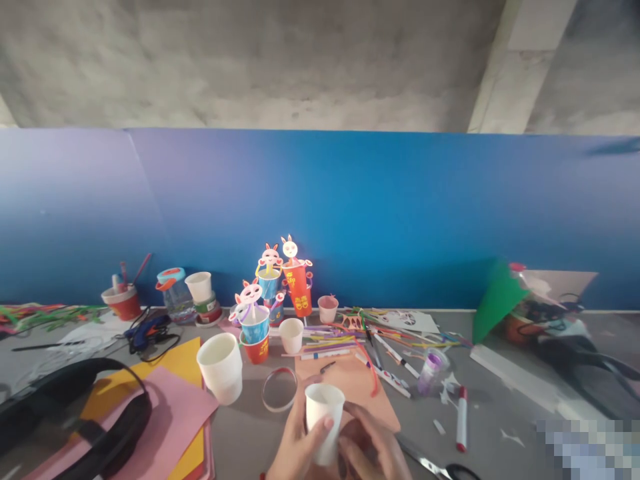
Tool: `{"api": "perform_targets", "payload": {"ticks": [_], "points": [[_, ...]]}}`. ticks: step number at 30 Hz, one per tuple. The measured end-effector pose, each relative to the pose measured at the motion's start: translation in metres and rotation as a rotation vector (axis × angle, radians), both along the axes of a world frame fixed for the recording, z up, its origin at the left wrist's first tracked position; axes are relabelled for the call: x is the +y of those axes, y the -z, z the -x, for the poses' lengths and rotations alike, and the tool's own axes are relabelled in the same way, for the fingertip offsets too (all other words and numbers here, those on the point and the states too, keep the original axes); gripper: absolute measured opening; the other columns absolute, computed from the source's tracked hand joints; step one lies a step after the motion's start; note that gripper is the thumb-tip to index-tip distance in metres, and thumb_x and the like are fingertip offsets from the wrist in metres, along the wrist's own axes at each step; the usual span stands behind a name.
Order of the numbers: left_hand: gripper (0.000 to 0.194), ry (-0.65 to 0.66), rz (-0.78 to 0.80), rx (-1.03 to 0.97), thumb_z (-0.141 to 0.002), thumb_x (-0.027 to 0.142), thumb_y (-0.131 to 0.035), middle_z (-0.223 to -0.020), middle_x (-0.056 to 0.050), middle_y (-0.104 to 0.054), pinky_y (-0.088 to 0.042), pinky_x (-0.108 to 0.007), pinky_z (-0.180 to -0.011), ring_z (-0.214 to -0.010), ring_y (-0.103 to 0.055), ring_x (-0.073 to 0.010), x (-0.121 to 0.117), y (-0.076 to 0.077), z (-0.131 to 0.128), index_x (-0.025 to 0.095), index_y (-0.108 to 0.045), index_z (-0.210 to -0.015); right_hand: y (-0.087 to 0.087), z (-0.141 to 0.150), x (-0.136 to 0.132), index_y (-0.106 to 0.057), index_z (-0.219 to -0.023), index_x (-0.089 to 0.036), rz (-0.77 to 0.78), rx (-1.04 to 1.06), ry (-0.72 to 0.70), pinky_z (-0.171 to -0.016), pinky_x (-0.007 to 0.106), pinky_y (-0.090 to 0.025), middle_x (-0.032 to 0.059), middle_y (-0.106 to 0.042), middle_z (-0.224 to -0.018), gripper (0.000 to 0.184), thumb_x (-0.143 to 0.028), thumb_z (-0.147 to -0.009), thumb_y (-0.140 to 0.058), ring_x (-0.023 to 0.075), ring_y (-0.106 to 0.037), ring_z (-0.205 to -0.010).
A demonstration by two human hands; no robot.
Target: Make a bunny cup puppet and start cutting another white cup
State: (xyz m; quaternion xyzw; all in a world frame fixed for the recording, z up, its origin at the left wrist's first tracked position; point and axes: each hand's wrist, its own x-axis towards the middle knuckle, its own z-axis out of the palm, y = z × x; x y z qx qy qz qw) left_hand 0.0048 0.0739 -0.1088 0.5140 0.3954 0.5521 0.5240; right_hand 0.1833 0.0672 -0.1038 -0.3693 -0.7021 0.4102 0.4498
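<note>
A small white paper cup (324,420) stands upright between both my hands at the bottom centre of the head view. My left hand (296,448) wraps round its left side, thumb across the front. My right hand (373,448) curls against the cup's right side near its base. Under them lies a brown sheet of paper (357,387). Just left of the cup lies a clear tape ring (279,389), and beyond it stands a stack of bigger white cups (221,368).
Bunny-topped blue and red cups (280,283) stand at the back by the blue wall. Coloured straws and markers (350,343) litter the middle. Pink and yellow paper (170,407) and black headphones (75,413) lie left. Scissors (440,467) and a red marker (461,417) lie right.
</note>
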Motion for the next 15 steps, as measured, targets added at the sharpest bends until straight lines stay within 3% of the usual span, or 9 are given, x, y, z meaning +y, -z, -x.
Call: {"api": "perform_targets", "payload": {"ticks": [6, 10, 12, 15], "points": [[0.074, 0.030, 0.260, -0.406, -0.078, 0.054, -0.076, -0.102, -0.011, -0.072, -0.051, -0.034, -0.077, -0.086, -0.066, -0.0254, 0.002, -0.003, -0.003, 0.019, -0.053, -0.139, -0.009, 0.003, 0.006, -0.051, -0.135, -0.024, 0.018, -0.129, -0.043, -0.059, 0.024, -0.053, 0.0052, -0.075, -0.085, 0.050, -0.048, -0.092, -0.058, 0.0200, -0.069, -0.066], [0.074, 0.011, 0.289, -0.504, -0.079, 0.051, -0.076, -0.088, -0.007, -0.072, -0.050, -0.033, -0.075, -0.080, -0.066, -0.0237, 0.001, -0.010, -0.003, 0.019, -0.052, -0.141, -0.019, 0.008, 0.017, -0.054, -0.131, -0.022, 0.038, -0.180, -0.063, -0.061, 0.024, -0.050, 0.0038, -0.072, -0.081, 0.049, -0.050, -0.090, -0.060, 0.0193, -0.067, -0.067], [0.073, -0.012, 0.285, -0.498, -0.079, 0.049, -0.076, -0.086, -0.006, -0.072, -0.050, -0.032, -0.072, -0.077, -0.066, -0.0226, 0.001, -0.011, -0.002, 0.019, -0.052, -0.141, -0.012, 0.015, 0.020, -0.058, -0.125, -0.021, 0.065, -0.159, -0.032, -0.055, 0.024, -0.046, 0.0013, -0.066, -0.069, 0.051, -0.056, -0.089, -0.059, 0.0185, -0.063, -0.060], [0.074, -0.007, 0.331, -0.497, -0.075, 0.051, -0.080, -0.088, -0.006, -0.072, -0.050, -0.033, -0.071, -0.077, -0.067, -0.0239, 0.000, -0.008, -0.002, 0.022, -0.056, -0.138, 0.012, 0.027, 0.019, -0.061, -0.119, -0.019, 0.119, -0.040, 0.045, -0.047, 0.025, -0.038, -0.0032, -0.051, -0.054, 0.058, -0.067, -0.086, -0.053, 0.0170, -0.052, -0.048]]}}
